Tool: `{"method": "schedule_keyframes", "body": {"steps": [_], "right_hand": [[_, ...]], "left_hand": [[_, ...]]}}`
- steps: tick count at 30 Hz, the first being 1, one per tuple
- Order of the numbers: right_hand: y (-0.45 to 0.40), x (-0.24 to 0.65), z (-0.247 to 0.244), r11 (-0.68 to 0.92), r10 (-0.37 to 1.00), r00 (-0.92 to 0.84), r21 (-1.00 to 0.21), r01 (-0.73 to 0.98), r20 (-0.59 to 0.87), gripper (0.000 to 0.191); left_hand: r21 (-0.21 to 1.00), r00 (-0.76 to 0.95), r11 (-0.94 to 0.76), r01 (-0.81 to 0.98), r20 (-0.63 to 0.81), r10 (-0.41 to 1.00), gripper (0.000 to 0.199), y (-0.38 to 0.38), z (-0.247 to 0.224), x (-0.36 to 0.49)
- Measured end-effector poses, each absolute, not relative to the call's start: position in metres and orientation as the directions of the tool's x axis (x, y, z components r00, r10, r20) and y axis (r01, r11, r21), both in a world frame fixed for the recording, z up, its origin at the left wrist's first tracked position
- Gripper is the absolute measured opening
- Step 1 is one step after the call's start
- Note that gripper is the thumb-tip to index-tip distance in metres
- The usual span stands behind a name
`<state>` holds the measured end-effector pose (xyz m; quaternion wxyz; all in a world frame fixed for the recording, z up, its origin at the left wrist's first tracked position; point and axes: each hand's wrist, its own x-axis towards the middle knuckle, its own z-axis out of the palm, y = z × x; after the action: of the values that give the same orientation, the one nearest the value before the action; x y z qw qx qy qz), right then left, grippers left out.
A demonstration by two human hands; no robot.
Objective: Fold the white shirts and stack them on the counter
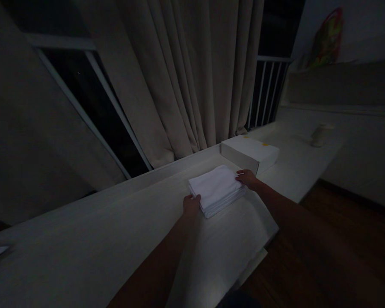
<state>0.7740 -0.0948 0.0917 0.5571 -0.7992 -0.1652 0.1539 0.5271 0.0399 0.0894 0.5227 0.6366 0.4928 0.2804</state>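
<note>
And it's left hand (191, 205) and right hand (248, 179), each half-curled, gripping the folded white cloth (215, 185) between them, white box (252, 150) just beyond the right!

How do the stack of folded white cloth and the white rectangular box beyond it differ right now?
The stack of folded white cloth has soft, layered edges; the white rectangular box has straight, flat sides.
The cloth's top is plain; the box's top has yellow marks.
The left hand and right hand are at the cloth's edges; neither holds the box.
Both rest on the pale tabletop.
</note>
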Motion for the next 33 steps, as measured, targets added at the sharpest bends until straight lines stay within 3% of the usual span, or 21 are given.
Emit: {"method": "schedule_keyframes", "body": {"steps": [6, 9, 11, 13, 15, 19, 23, 28, 33], "right_hand": [[-0.104, 0.755, 0.106, -0.327, 0.372, 0.925, -0.923, 0.201, 0.070, 0.035], [-0.112, 0.707, 0.101, -0.293, 0.378, 0.895, -0.887, 0.357, 0.236, 0.031], [-0.115, 0.653, 0.088, -0.212, 0.493, 0.721, -0.737, 0.642, 0.486, 0.034], [-0.112, 0.587, 0.069, -0.129, 0.593, 0.558, -0.615, 0.778, 0.581, 0.038], [-0.105, 0.520, 0.048, -0.090, 0.682, 0.478, -0.584, 0.807, 0.554, 0.043], [-0.082, 0.412, 0.015, -0.114, 0.765, 0.495, -0.670, 0.734, 0.412, 0.046], [-0.067, 0.349, -0.004, -0.106, 0.804, 0.432, -0.616, 0.780, 0.409, 0.048], [-0.079, 0.318, -0.021, -0.080, 0.815, 0.278, -0.376, 0.923, 0.508, 0.040], [-0.078, 0.322, -0.039, -0.025, 0.781, 0.164, -0.233, 0.972, 0.603, 0.039]], "left_hand": [[0.913, 0.510, -0.186, 0.363, -0.028, 0.860, 0.053, 0.031, 0.090, 0.508], [0.885, 0.636, -0.345, 0.314, 0.074, 0.768, 0.052, 0.023, 0.082, 0.480], [0.811, 0.757, -0.525, 0.259, 0.167, 0.631, 0.054, 0.017, 0.073, 0.459], [0.717, 0.856, -0.656, 0.237, 0.165, 0.490, 0.057, 0.009, 0.064, 0.438], [0.674, 0.897, -0.686, 0.273, 0.080, 0.436, 0.055, 0.003, 0.059, 0.415], [0.636, 0.888, -0.689, 0.347, 0.013, 0.459, 0.041, 0.011, 0.064, 0.341], [0.393, 0.821, -0.776, 0.494, 0.082, 0.564, 0.040, 0.061, 0.072, 0.219], [0.226, 0.510, -0.557, 0.799, 0.236, 0.827, 0.041, 0.120, 0.100, 0.035], [0.170, 0.130, -0.185, 0.968, 0.289, 0.948, 0.042, 0.125, 0.137, -0.155]]}}
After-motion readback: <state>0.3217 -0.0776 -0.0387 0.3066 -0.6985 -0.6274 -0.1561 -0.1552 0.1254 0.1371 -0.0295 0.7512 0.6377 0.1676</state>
